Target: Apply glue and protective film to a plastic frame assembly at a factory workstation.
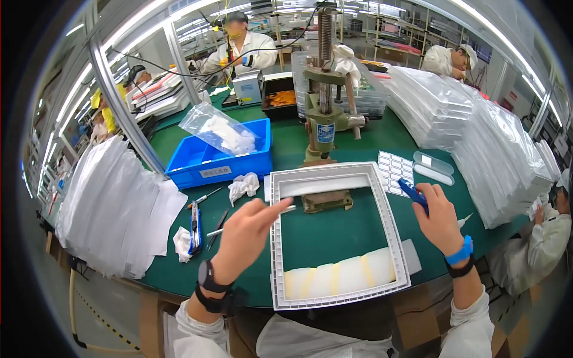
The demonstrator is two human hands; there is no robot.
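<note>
My left hand is closed around a thin silver rod-like tool, its tip showing beyond my fingers; the exact kind is unclear. That hand hovers over the left side of a pale grey rectangular plastic frame. In my right hand, right of the frame, is a blue elongated tool, which my fingers partly hide. Across the near end of the frame's opening lies a white foam-like pad with yellowish strips. The frame's far end surrounds the metal base block of a green hand press.
Left of the frame lie a blue-black utility knife, a screwdriver and crumpled tissue. A blue bin holds a plastic bag. A label sheet and clear case lie right. Wrapped stacks flank the green table; co-workers sit beyond.
</note>
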